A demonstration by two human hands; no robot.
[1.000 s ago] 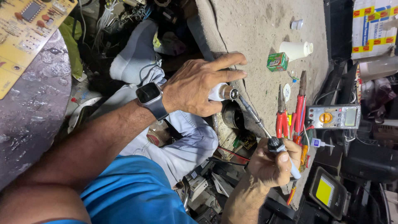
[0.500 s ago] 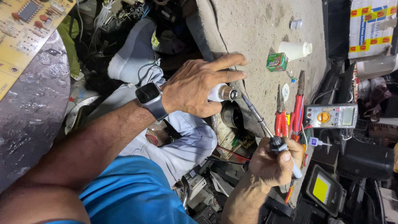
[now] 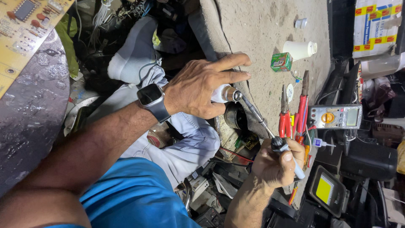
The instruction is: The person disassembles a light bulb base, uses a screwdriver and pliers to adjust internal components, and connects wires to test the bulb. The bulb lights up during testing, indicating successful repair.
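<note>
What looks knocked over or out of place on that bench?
A white paper cup lies tipped on its side on the concrete bench, beside a small green box. Nothing seems spilled from it. The pliers and meter lie flat.

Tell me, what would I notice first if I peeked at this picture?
Two bare hands in the middle: the left hand, wearing a dark square wristwatch, grips a small white bulb-like part, while the right hand pokes it with a thin metal screwdriver. Just right lie red-handled pliers and a grey multimeter with a yellow dial.
</note>
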